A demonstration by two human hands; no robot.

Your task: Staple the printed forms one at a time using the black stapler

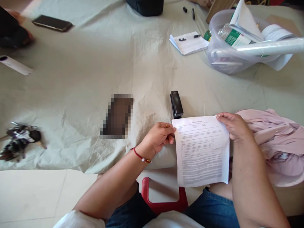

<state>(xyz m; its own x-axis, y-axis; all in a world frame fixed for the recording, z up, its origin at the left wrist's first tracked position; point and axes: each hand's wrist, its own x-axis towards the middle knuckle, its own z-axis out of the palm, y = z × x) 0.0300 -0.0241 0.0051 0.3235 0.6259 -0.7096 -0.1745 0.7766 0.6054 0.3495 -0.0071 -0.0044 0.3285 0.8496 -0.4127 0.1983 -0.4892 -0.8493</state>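
Note:
A printed sheet of paper point(201, 152) hangs upright between my two hands, over the near edge of the cloth-covered table. My left hand point(161, 136) pinches its upper left corner between thumb and fingers. At the upper right corner, my right hand point(235, 125) grips the paper with the thumb on top. Small lines of text cover the page, too fine to read. Just beyond its top edge lies a black stapler point(176, 104), touched by neither hand. Whether there is more than one sheet I cannot tell.
A clear plastic tub point(228, 63) with papers, a bottle and a roll stands at back right. Nearer lies a pink cloth point(277, 142). Paper pad point(190, 43), phone point(52, 23), blurred dark rectangle point(117, 116) and bundle of keys point(22, 141) lie about. A red stool point(163, 202) is below.

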